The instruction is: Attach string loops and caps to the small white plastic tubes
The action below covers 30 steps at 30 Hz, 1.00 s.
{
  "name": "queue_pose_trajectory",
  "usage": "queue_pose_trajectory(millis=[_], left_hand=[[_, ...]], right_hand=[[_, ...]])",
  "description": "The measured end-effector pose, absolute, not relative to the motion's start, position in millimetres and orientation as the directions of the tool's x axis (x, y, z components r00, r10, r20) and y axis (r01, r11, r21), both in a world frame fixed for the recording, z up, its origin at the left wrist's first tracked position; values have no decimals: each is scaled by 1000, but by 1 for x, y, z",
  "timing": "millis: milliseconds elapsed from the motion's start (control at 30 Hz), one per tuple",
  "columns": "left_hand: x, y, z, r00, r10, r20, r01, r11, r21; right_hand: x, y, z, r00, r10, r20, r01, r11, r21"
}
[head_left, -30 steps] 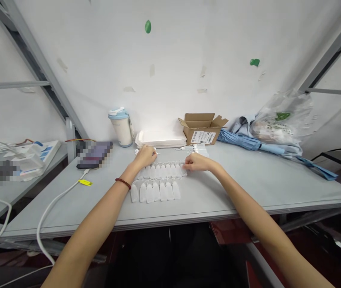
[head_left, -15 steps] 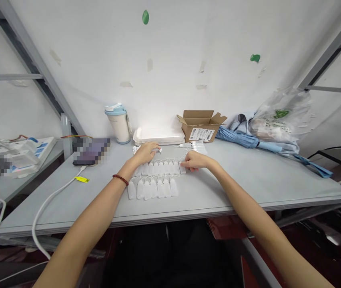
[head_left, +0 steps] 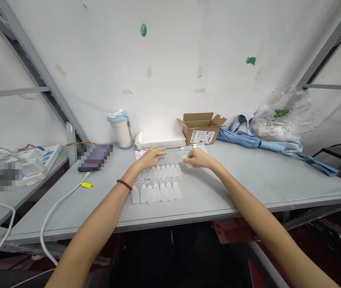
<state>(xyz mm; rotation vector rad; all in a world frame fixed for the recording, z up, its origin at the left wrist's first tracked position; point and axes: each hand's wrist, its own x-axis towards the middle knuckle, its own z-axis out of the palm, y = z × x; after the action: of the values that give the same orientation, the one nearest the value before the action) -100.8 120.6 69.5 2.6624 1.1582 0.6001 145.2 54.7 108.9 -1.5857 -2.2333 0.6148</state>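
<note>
Two rows of frosted white tags with thin white cords lie flat on the grey table: a back row (head_left: 161, 172) and a front row (head_left: 157, 193). My left hand (head_left: 153, 157) rests just behind the back row, its fingers stretched out to the right. Right of that row, my right hand (head_left: 199, 157) has its thumb and finger pinched on a frosted tag (head_left: 191, 163), partly hidden by the hand. Small white pieces (head_left: 139, 154) lie beside my left hand. More clear-white tags (head_left: 201, 149) lie behind my right hand.
Along the wall stand a cream cup with a blue lid (head_left: 121, 130), a white stack (head_left: 160, 140) and an open cardboard box (head_left: 202, 130). A folded blue umbrella (head_left: 242, 139) and a plastic bag (head_left: 278, 120) lie right. A phone (head_left: 97, 157) with a cable is left.
My right hand has moved back from the right end of the back row, with the end tag in its pinch. My left fingers have straightened. The view has shifted slightly.
</note>
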Motion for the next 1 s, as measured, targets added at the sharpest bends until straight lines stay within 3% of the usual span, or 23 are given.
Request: queue_pose_trajectory(millis=[167,333,567,733,867,1000], left_hand=[[-94,117,69,624,753,208,684,-655,322],[-91,113,72,636,765,107,712,-634,302],[-99,118,73,627,750,212,679,-659,323],[-98,103,91,445,853,272,676,-519,523],[-84,70,111,413,854,315,390,-479,787],[-71,49,117,391,867,307,233,-416,879]], right_hand=[[142,57,108,-263,928,265,778,367,-510],[136,58,102,-236,922,308,806,362,-467],[134,61,91,-242,899,364,780,404,-478],[130,62,85,-206,878,431,737,429,-522],[125,59,83,-177,854,489,703,457,-545],[121,57,81,-191,845,499,694,476,-540]])
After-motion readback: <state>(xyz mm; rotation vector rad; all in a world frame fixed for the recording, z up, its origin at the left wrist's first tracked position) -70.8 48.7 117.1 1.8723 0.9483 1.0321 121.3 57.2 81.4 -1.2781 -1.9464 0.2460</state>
